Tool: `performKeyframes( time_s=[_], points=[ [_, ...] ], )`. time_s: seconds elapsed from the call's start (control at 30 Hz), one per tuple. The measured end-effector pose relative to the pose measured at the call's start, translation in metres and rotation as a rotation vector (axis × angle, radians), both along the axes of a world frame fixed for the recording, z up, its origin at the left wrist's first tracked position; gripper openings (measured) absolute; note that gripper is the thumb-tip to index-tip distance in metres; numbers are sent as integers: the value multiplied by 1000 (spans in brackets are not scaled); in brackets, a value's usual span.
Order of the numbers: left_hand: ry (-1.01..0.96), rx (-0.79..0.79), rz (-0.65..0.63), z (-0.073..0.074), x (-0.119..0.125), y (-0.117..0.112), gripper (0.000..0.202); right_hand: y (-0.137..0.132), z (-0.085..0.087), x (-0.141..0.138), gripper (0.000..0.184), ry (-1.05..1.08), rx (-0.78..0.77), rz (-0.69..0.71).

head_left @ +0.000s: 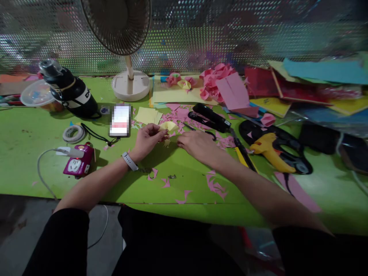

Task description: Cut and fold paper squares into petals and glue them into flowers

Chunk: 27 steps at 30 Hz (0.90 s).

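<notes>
My left hand (148,142) pinches a small yellow paper piece (168,126), curved like a petal, between thumb and fingers. My right hand (198,145) is just to its right, low over the green table, with the fingers curled together. Whatever those fingertips may hold is hidden. Dark scissors (212,135) lie right behind the right hand, partly covered by it. A stack of yellow paper squares (148,115) sits beyond my left hand. Pink paper scraps (181,115) are strewn behind both hands.
A black stapler (211,118) and a yellow glue gun (271,151) lie to the right. On the left are a phone (120,120), a tape roll (74,133), a purple power socket (79,161) and a black bottle (70,90). A fan (130,85) and pink paper flowers (217,78) stand behind.
</notes>
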<state>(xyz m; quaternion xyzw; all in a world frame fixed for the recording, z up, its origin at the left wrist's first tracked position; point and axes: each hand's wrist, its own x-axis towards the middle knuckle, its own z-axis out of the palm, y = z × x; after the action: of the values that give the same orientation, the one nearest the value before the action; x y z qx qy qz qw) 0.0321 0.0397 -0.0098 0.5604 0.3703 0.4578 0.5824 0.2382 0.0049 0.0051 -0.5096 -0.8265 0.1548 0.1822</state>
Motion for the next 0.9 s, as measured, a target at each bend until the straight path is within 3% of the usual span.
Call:
performKeyframes(
  time_s=[0.13, 0.23, 0.33, 0.43, 0.67, 0.9],
  points=[
    [-10, -33, -3, 1, 0, -1, 17, 1, 5, 3, 21, 20, -55, -28],
    [-49, -113, -25, 2, -1, -4, 17, 2, 14, 3, 15, 428, -266, -98],
    [-142, -203, -57, 1, -1, -7, 21, 2, 15, -2, 32, 880, -425, -233],
    [-254, -274, -69, 0, 1, -10, 28, 2, 7, -11, 35, 1106, -537, -337],
    [-290, -293, -95, 7, 9, -21, 36, -6, -7, -24, 29, 1353, -662, -423],
    [-243, -267, -63, 10, 10, -27, 37, -9, -20, -27, 27, 1473, -685, -454]
  ],
)
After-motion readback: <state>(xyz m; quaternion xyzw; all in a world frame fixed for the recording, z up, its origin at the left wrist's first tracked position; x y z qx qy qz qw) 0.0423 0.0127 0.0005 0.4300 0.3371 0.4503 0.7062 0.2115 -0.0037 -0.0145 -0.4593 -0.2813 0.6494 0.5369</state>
